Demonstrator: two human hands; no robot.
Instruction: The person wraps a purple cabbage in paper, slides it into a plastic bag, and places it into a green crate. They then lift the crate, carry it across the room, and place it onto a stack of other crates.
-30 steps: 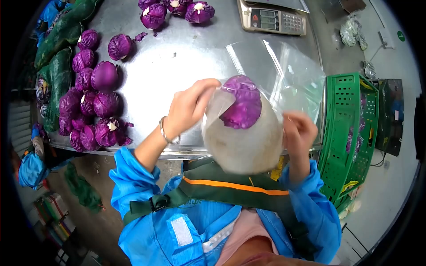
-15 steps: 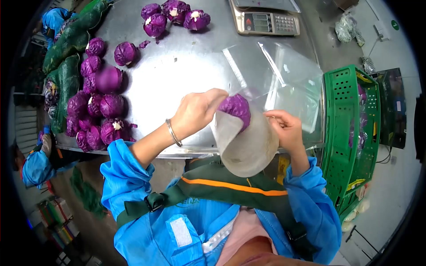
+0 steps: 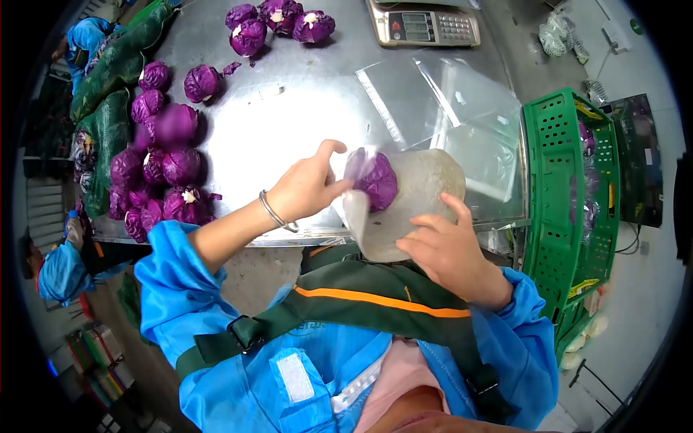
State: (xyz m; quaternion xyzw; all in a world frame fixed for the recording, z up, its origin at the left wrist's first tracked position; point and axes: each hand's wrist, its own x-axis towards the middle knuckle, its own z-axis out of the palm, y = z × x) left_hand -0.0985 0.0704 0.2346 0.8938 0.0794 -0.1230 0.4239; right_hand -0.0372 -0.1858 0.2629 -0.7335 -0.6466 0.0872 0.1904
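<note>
A purple cabbage sits at the left end of a rolled, cloudy plastic cone at the table's near edge. Blurred clear film shows at the cabbage's left side. My left hand is just left of it, thumb and index finger apart, the thumb close to the cone's edge. My right hand has its fingers spread, with the tips against the cone's near right side. Clear plastic bags lie flat on the metal table beyond the cone.
Several purple cabbages lie at the table's left, beside green mesh sacks. More cabbages and a digital scale stand at the back. A green crate with wrapped cabbages is at right. A person in blue is at far left.
The cone has swung from pointing down toward my body to pointing right. My left hand's fingers have parted. My right hand has gone from pinching near the rim to spread fingers against the cone.
</note>
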